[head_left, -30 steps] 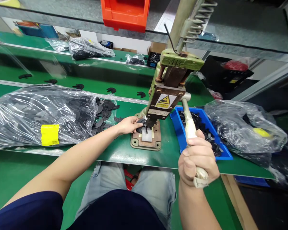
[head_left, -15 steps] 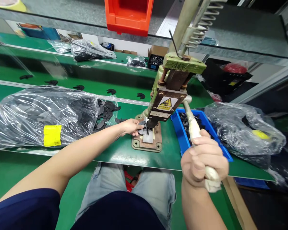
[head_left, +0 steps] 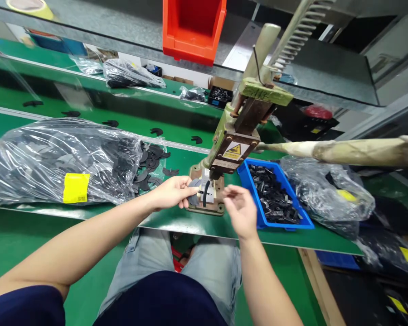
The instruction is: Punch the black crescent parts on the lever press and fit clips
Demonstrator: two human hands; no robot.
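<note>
My left hand (head_left: pixel 173 192) pinches a flat, dark grey curved part (head_left: pixel 193 199) over the base of a green hand press (head_left: pixel 216 149). A thin black curved strip (head_left: pixel 206 192) stands at the part's right side, below the press ram; whether they are joined I cannot tell. My right hand (head_left: pixel 240 209) hovers just right of the press base (head_left: pixel 212 209), fingers loosely bent and apart, with nothing visible in it. The wrapped press lever (head_left: pixel 326 150) sticks out to the right, free of my hand.
A blue bin (head_left: pixel 258 199) of small black pieces stands right of the press. Left lies a clear bag (head_left: pixel 54 154) of curved parts, with loose ones (head_left: pixel 151 156) at its mouth. Spaced parts (head_left: pixel 156 131) lie behind. An orange bin (head_left: pixel 193 54) sits on the shelf above.
My right hand has let go of the lever and come left to the press base. The lever has swung up and right. My left hand has drawn the curved part slightly toward me.
</note>
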